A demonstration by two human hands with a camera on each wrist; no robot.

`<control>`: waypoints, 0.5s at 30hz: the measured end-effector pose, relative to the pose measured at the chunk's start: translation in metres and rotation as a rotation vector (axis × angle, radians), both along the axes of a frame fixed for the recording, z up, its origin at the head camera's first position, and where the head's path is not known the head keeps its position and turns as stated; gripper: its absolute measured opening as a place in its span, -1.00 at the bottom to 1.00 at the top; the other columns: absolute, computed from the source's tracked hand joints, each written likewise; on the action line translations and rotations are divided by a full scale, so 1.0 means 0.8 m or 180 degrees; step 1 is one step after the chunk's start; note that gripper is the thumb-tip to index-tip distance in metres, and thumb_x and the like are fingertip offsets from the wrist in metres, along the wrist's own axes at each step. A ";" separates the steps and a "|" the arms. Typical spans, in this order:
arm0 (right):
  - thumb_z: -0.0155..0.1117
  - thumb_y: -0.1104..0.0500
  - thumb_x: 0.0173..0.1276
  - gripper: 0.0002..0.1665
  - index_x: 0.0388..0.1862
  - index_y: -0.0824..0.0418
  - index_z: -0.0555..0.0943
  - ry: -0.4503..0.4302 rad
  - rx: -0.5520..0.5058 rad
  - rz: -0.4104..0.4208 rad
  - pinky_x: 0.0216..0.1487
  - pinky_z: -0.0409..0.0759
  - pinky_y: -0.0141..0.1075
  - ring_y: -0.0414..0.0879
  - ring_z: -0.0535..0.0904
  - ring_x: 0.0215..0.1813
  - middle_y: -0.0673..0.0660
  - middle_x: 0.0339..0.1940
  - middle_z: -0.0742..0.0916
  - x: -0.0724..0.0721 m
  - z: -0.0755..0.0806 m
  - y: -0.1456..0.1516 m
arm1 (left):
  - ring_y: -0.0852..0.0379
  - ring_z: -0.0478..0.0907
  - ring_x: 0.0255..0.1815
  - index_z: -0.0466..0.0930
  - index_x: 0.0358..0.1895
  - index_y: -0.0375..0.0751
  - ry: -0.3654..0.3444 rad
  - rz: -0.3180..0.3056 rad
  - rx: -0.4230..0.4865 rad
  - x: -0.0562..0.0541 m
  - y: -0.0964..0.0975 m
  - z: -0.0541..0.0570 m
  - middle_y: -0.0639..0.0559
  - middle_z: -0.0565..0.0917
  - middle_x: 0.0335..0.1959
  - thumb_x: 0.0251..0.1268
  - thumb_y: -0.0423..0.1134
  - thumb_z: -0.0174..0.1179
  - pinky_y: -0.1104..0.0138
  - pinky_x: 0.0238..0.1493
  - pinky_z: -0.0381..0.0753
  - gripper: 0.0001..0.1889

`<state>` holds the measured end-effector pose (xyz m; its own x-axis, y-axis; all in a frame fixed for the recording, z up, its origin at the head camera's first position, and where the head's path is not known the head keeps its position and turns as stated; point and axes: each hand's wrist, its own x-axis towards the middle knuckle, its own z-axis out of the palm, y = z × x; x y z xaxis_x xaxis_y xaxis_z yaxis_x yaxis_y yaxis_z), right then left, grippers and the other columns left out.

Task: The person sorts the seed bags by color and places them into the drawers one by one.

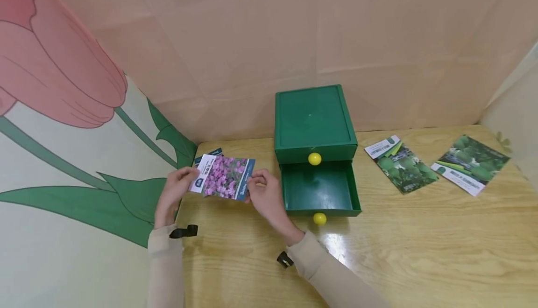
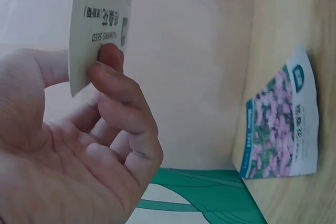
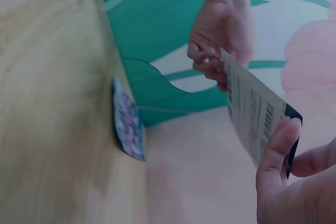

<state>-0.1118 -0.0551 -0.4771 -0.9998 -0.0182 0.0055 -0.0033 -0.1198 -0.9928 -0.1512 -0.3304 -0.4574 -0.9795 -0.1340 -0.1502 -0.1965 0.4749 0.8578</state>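
Observation:
Both hands hold one flower seed packet up above the left part of the table, its pink-purple blossom picture toward the head camera. My left hand pinches the white end between thumb and fingers. At the dark blue end, my right hand pinches the edge. The printed back of the packet shows in the right wrist view. A second flower seed packet lies on the table beneath, mostly covered by the held one in the head view.
A green drawer box stands against the back wall. Its lower drawer, with a yellow knob, is pulled out and bare inside. On the right lie two packets with green round fruit, one packet nearer the box and another packet farther right.

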 end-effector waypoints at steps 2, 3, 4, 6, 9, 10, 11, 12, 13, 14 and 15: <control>0.24 0.34 0.55 -0.89 -0.03 0.38 0.61 0.0013 0.0001 0.0019 -0.51 0.69 -0.29 -0.05 0.69 -0.57 0.26 -0.32 0.76 0.000 0.007 0.007 | 0.24 0.59 -0.22 0.67 0.22 -0.41 0.0012 -0.0028 0.0062 0.003 0.003 0.005 0.14 0.69 -0.21 0.67 -0.08 0.16 0.40 -0.16 0.59 -0.58; 0.25 0.34 0.54 -0.89 -0.04 0.38 0.61 0.0009 -0.0001 0.0030 -0.51 0.69 -0.29 -0.04 0.69 -0.58 0.25 -0.32 0.76 0.001 0.011 0.011 | 0.25 0.60 -0.22 0.66 0.23 -0.42 0.0010 -0.0041 0.0099 0.004 0.004 0.007 0.16 0.70 -0.23 0.67 -0.08 0.16 0.40 -0.17 0.60 -0.57; 0.26 0.34 0.54 -0.89 -0.04 0.38 0.61 -0.0016 -0.0009 0.0043 -0.52 0.69 -0.28 -0.04 0.69 -0.58 0.24 -0.33 0.76 0.001 0.014 0.015 | 0.26 0.61 -0.24 0.66 0.24 -0.41 0.0004 -0.0050 0.0140 0.006 0.005 0.009 0.18 0.70 -0.24 0.66 -0.09 0.17 0.41 -0.19 0.61 -0.58; 0.27 0.33 0.54 -0.89 -0.04 0.37 0.62 -0.0044 -0.0020 0.0082 -0.52 0.69 -0.27 0.00 0.70 -0.58 0.23 -0.33 0.77 0.001 0.019 0.022 | 0.26 0.63 -0.26 0.65 0.25 -0.42 0.0007 -0.0081 0.0215 0.008 0.008 0.013 0.19 0.71 -0.27 0.66 -0.09 0.18 0.40 -0.21 0.62 -0.57; 0.31 0.30 0.53 -0.89 -0.05 0.33 0.64 -0.0095 0.0004 0.0131 -0.49 0.71 -0.26 0.03 0.69 -0.57 0.20 -0.34 0.78 0.000 0.023 0.033 | 0.26 0.64 -0.30 0.66 0.22 -0.40 0.0030 -0.0110 0.0331 0.013 0.013 0.017 0.20 0.73 -0.31 0.64 -0.08 0.21 0.40 -0.26 0.64 -0.58; 0.32 0.29 0.53 -0.88 -0.06 0.33 0.64 -0.0101 0.0018 0.0146 -0.48 0.71 -0.25 0.03 0.68 -0.57 0.19 -0.35 0.79 -0.001 0.024 0.036 | 0.26 0.64 -0.31 0.66 0.20 -0.40 0.0039 -0.0123 0.0361 0.014 0.015 0.018 0.21 0.73 -0.32 0.64 -0.08 0.22 0.39 -0.28 0.64 -0.59; 0.34 0.28 0.53 -0.88 -0.07 0.33 0.66 -0.0101 0.0040 0.0159 -0.48 0.71 -0.25 0.03 0.68 -0.57 0.18 -0.37 0.80 -0.001 0.024 0.039 | 0.25 0.64 -0.32 0.67 0.17 -0.40 0.0062 -0.0133 0.0378 0.016 0.017 0.019 0.20 0.73 -0.34 0.63 -0.08 0.23 0.39 -0.29 0.63 -0.60; 0.35 0.26 0.52 -0.88 -0.08 0.32 0.66 -0.0110 0.0061 0.0166 -0.47 0.72 -0.24 0.00 0.66 -0.58 0.17 -0.38 0.81 -0.001 0.025 0.041 | 0.25 0.64 -0.34 0.67 0.15 -0.40 0.0077 -0.0137 0.0398 0.018 0.019 0.020 0.20 0.73 -0.35 0.63 -0.08 0.23 0.39 -0.30 0.63 -0.61; 0.36 0.25 0.52 -0.88 -0.09 0.32 0.67 -0.0126 0.0071 0.0174 -0.46 0.72 -0.22 0.00 0.65 -0.58 0.16 -0.39 0.81 0.000 0.025 0.044 | 0.25 0.64 -0.35 0.68 0.13 -0.37 0.0092 -0.0155 0.0412 0.019 0.020 0.020 0.21 0.73 -0.36 0.63 -0.09 0.24 0.39 -0.31 0.63 -0.64; 0.37 0.25 0.52 -0.88 -0.10 0.31 0.68 -0.0142 0.0082 0.0184 -0.46 0.71 -0.22 -0.01 0.64 -0.59 0.15 -0.41 0.81 0.000 0.025 0.047 | 0.25 0.61 -0.38 0.69 0.10 -0.37 0.0112 -0.0167 0.0421 0.020 0.022 0.020 0.21 0.71 -0.40 0.63 -0.10 0.24 0.39 -0.34 0.60 -0.66; 0.37 0.24 0.52 -0.88 -0.11 0.31 0.68 -0.0146 0.0099 0.0195 -0.47 0.69 -0.22 -0.03 0.63 -0.59 0.15 -0.42 0.81 0.001 0.026 0.050 | 0.25 0.60 -0.40 0.70 0.09 -0.37 0.0131 -0.0181 0.0427 0.022 0.024 0.020 0.21 0.70 -0.41 0.63 -0.12 0.24 0.39 -0.35 0.59 -0.67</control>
